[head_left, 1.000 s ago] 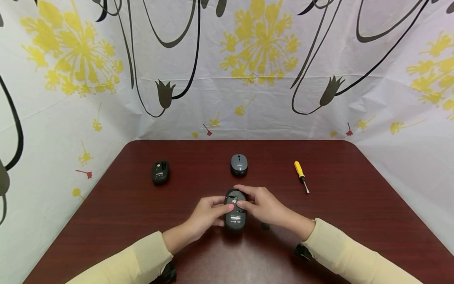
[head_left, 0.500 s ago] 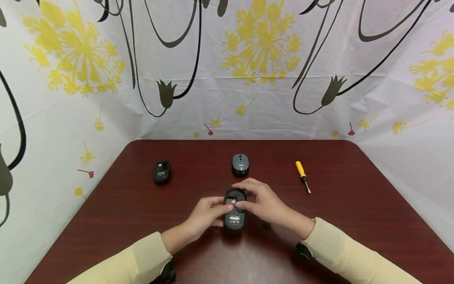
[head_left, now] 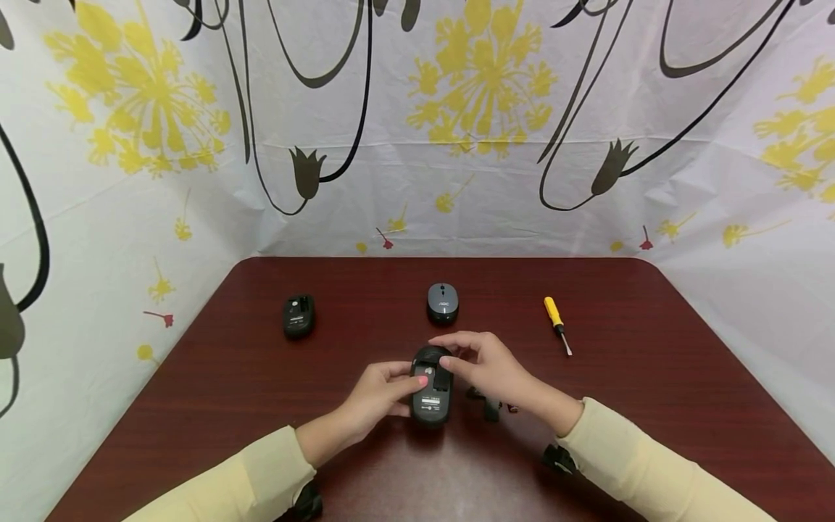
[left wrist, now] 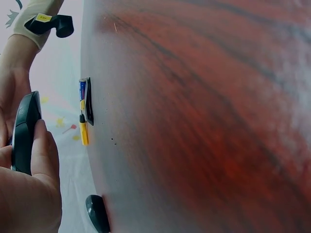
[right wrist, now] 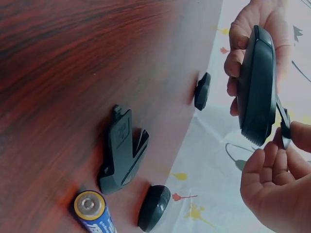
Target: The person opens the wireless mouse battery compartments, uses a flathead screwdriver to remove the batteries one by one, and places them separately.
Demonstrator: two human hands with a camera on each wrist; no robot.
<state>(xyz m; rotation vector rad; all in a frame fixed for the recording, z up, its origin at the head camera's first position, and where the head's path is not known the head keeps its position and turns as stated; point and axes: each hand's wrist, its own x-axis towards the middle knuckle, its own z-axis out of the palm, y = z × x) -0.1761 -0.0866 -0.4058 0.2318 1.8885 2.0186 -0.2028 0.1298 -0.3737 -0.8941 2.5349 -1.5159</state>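
A dark computer mouse (head_left: 430,397) is held underside up above the table, its label and a dark recess showing in the head view. My left hand (head_left: 378,395) grips it by the side, thumb on the underside. At its far end my right hand (head_left: 485,366) pinches a small dark flat piece (right wrist: 285,124), which slants off the mouse's edge in the right wrist view. Below the right hand lie a dark plastic cover (right wrist: 119,155) with a narrow tab and a blue battery (right wrist: 92,211).
Further back on the red-brown table (head_left: 365,290) are a second mouse (head_left: 298,317) lying underside up, a grey-topped mouse (head_left: 443,303) and a yellow-handled screwdriver (head_left: 554,319). A patterned white sheet (head_left: 417,181) hangs behind.
My right thumb has slid toward the mouse's far end, and the underside recess shows more fully. The right hand has shifted slightly, revealing more of the cover and the battery.
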